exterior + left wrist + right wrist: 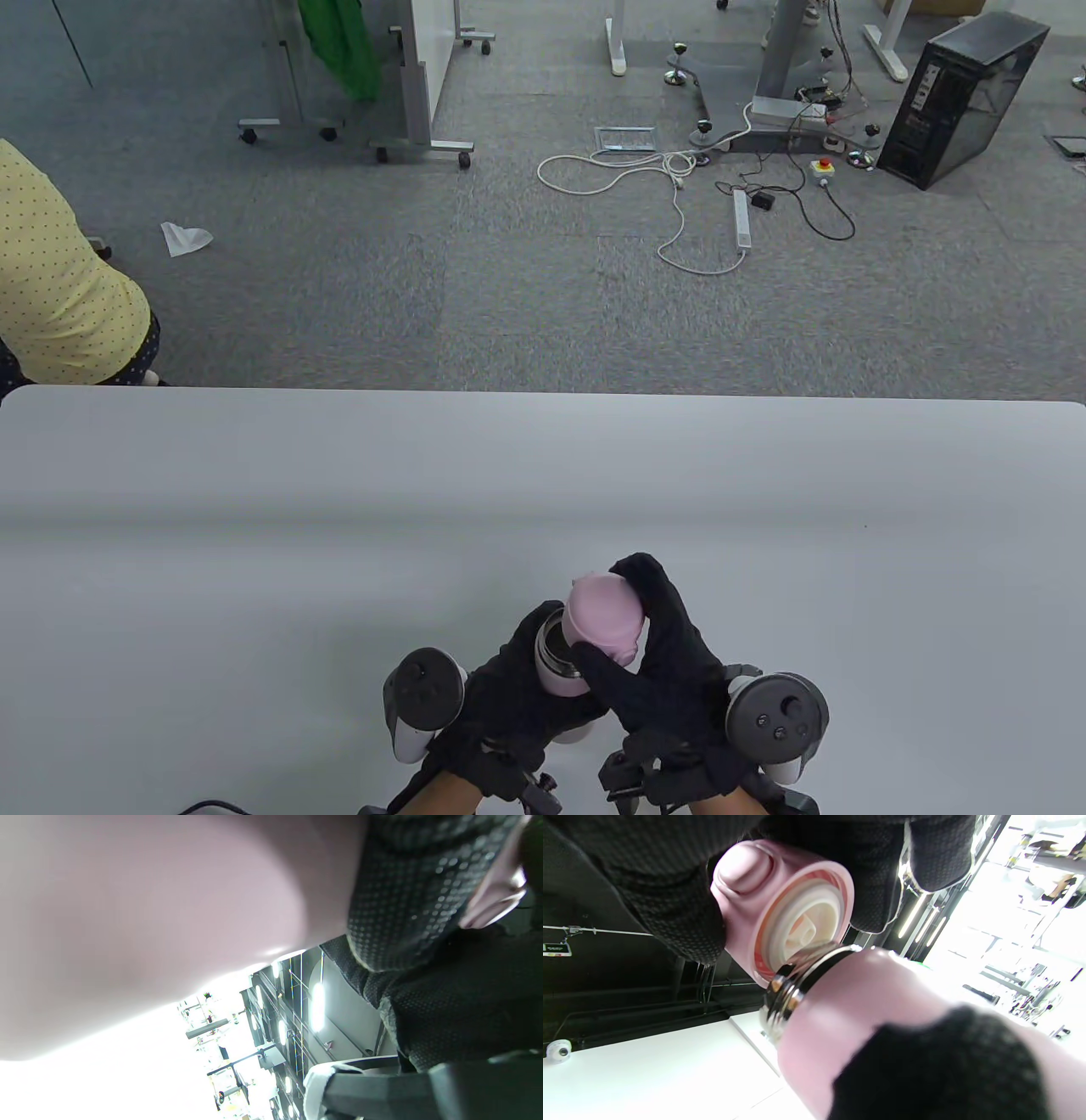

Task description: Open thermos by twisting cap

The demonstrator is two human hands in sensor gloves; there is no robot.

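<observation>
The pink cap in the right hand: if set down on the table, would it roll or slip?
The pink cap looks rigid. Its domed top might rock or roll; resting on its flat open rim it would probably sit steady. The smooth plastic may be slippery, though the right hand wears a textured glove.

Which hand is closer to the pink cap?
Right. The right hand holds the pink cap, lifted off the thermos. The left hand grips the thermos body just below, not the cap.

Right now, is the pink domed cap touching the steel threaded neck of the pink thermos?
Cannot tell. In the right wrist view the pink domed cap is off and tilted; its rim overlaps the steel threaded neck, so neither contact nor gap shows.
</observation>
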